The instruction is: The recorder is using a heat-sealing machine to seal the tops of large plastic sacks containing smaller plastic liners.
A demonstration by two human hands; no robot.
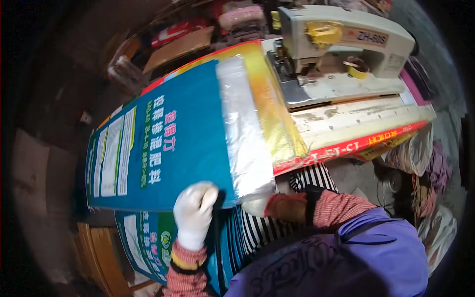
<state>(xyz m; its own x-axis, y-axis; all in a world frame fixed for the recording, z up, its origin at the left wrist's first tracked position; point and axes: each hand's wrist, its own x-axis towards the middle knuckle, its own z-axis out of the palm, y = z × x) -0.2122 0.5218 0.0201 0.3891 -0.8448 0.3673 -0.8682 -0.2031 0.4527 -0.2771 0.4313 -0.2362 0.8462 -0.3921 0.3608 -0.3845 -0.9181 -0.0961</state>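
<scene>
A blue printed woven sack [193, 128] lies flat across the work surface, with a shiny whitish plastic liner [245, 133] sticking out at its right end. My left hand [195, 208], in a white glove, rests at the sack's near edge. Its fingers are curled closed, and what they may hold does not show. Just under the liner's near corner is my right hand [256, 205], also gloved; the sack edge hides its fingers. A yellow and red sack [282, 123] lies beneath the blue one.
A white sewing machine [351, 49] stands at the back right, with a yellow tape roll [357, 72] on its bed. More blue sacks [143, 242] hang below the near edge, beside a wooden piece [101, 257]. A cardboard flap [180, 48] lies at the back.
</scene>
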